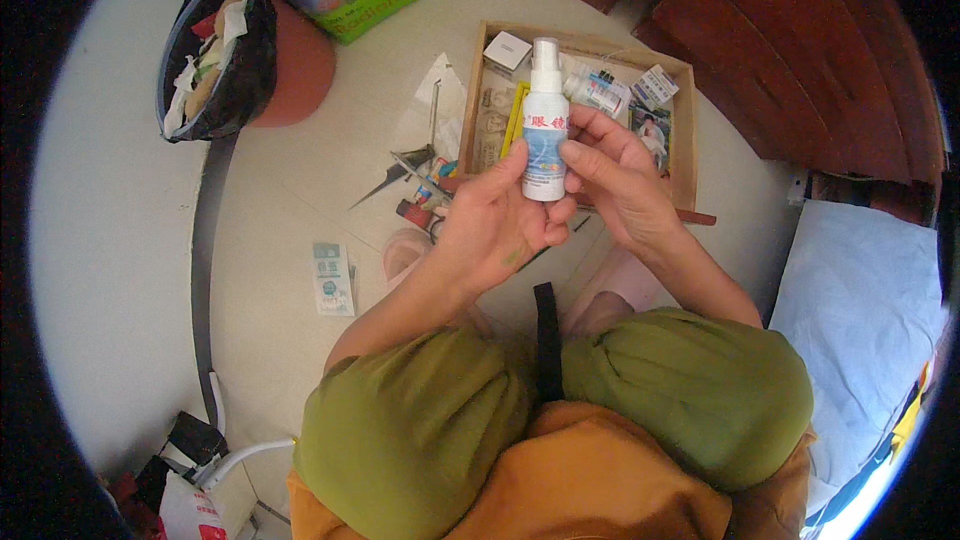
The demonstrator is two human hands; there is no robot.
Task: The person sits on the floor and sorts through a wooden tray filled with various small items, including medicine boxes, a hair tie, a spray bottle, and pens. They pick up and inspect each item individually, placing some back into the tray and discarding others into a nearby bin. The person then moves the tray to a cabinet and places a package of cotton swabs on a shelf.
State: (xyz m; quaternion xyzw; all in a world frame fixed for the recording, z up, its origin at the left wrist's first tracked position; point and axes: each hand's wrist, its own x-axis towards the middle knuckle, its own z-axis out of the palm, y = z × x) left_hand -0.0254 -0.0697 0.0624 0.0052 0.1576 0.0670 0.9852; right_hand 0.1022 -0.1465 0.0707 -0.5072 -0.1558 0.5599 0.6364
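A small white spray bottle (545,142) with a clear cap and a blue printed label stands upright between both hands. My left hand (491,217) holds its lower left side, thumb along the label and fingers curled beneath. My right hand (619,172) grips the bottle's right side between thumb and fingers. Behind it on the floor lies a wooden drawer (682,157) with a small white box (508,51), a white labelled container (600,94), another small printed box (655,86), a photo (651,136) and a yellow-edged item, partly hidden by the bottle and hands.
Left of the drawer, a black pointed item (394,176), a red item (414,213) and other small things lie on the floor. A printed packet (332,279) is nearer. A lined bin (300,64) holds rubbish. Wooden furniture (787,52) and blue cloth (855,315) stand at right.
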